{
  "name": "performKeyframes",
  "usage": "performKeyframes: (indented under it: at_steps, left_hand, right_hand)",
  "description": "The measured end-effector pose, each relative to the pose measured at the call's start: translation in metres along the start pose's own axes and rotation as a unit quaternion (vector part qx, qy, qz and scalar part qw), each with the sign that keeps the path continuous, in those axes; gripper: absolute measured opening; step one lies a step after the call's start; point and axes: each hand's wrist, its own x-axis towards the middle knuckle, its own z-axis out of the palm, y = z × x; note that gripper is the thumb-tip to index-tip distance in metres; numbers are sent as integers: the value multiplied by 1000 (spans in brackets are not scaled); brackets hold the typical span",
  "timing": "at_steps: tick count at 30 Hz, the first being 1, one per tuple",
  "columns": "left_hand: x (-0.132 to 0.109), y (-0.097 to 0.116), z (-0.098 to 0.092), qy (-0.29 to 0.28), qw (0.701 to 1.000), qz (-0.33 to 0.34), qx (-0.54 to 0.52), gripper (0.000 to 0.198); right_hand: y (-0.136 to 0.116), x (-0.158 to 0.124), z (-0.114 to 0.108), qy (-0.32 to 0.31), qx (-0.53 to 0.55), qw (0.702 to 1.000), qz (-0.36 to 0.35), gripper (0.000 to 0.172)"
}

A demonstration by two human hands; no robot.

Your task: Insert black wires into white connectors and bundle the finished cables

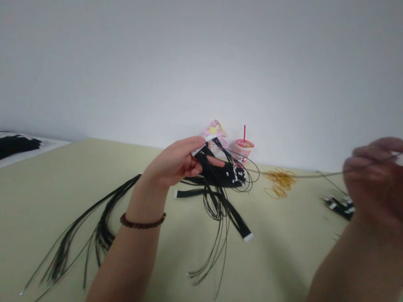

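Observation:
My left hand (178,163) is raised over the pale yellow table (49,184), fingers pinched on a bundle of thin black wires (216,186) with small white connectors. The wires hang down and loop below the hand. My right hand (383,183) is at the right edge, blurred by motion, fingers closed on a stretched rubber band (309,175) that runs left toward the bundle. A beaded bracelet (143,223) sits on my left wrist.
A long spread of black wires (78,236) lies at the left. Loose yellow rubber bands (279,181) lie behind the bundle. Small pink toy figures (231,141) stand by the white wall. More black connector pieces (339,205) lie at right. A dark wire heap (7,146) sits far left.

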Motion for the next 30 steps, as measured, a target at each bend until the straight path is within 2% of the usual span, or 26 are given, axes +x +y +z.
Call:
performKeyframes:
  at_steps: [2, 3, 6, 8, 11, 14, 18, 23, 30]
  left_hand:
    - [-1, 1, 4, -12, 1000, -3, 3, 18]
    - [-1, 1, 5, -16, 1000, -6, 1, 18]
    - [-2, -1, 8, -37, 999, -22, -4, 17]
    - [-2, -2, 10, -53, 998, -25, -4, 18]
    - [-2, -4, 13, -70, 997, -24, -10, 22]
    - [-2, -6, 16, -72, 997, -29, -25, 17]
    - [-4, -5, 20, -63, 997, -32, -15, 18]
    - [-7, -3, 25, -43, 998, -43, 35, 19]
    - [-7, -5, 28, -52, 996, -39, 62, 18]
  right_hand:
    - [-5, 1, 23, 13, 109, 993, 52, 10]
    - [-6, -1, 36, 14, 127, 990, 64, 8]
    - [-2, -17, 75, -17, 52, 998, 39, 3]
    - [2, -31, 98, -45, -32, 998, 23, 7]
    - [7, -45, 120, -90, -96, 991, 5, 6]
    - [10, -49, 127, -123, -130, 983, 23, 13]
    - [15, -46, 125, -167, -107, 977, 74, 14]
    - [17, -42, 125, -176, -108, 972, 115, 14]
    - [15, -39, 123, -201, -84, 963, 156, 14]
